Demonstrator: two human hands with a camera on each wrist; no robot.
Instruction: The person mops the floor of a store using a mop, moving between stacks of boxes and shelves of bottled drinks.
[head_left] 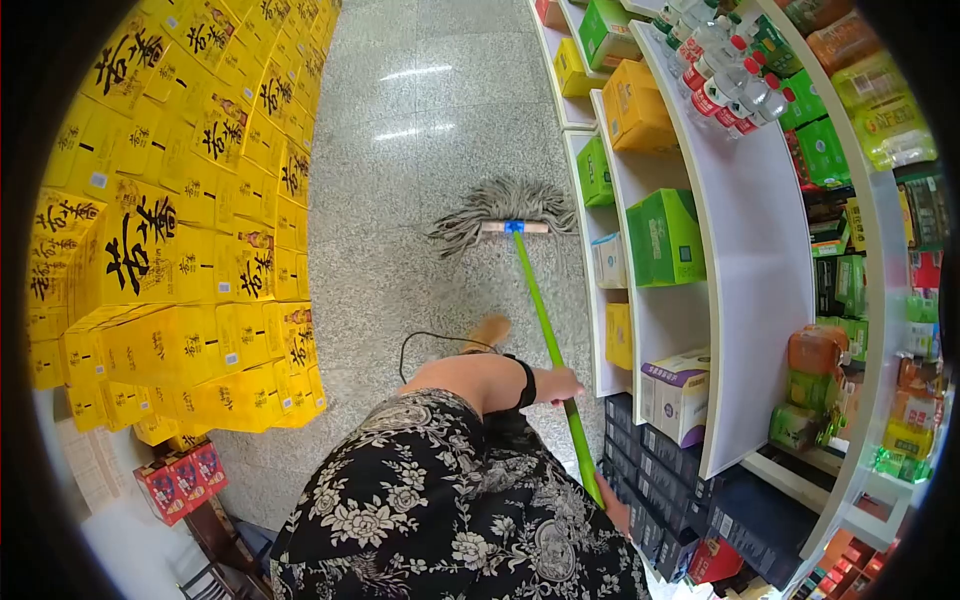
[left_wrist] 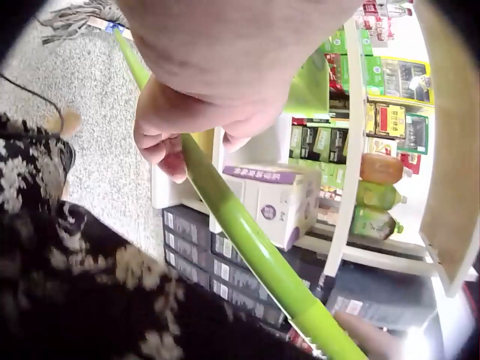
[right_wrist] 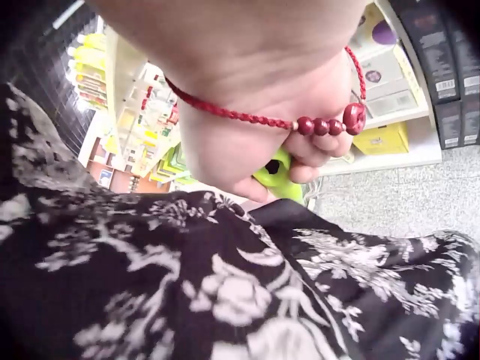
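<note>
Black clothing with a pale floral print (head_left: pixel 410 490) lies closest, spread below two hands and one mop; the left hand (head_left: pixel 558 387), a single black band (head_left: pixel 525 383) at its wrist, grasps the mop's green pole (head_left: pixel 545 320) partway along; the right hand (head_left: pixel 615 500) grips the pole near its end, and its wrist wears one red braided bracelet (right_wrist: pixel 232 114) with four beads, one larger than the other three. One mop head (head_left: pixel 505 205) of grey strings lies on the speckled floor (head_left: pixel 400 150), just beside the shelves (head_left: pixel 750 250), joined to the pole by one blue clamp (head_left: pixel 514 227); one foot (head_left: pixel 490 330), partly hidden, and one thin black cord (head_left: pixel 405 350) show between mop head and clothing. Yellow cartons (head_left: pixel 200 260) are stacked at left, too many to count surely; the shelves hold one white-and-purple box (head_left: pixel 675 395), one large green box (head_left: pixel 667 238) near it, and one cluster of bottles (head_left: pixel 725 80), their number unclear.
</note>
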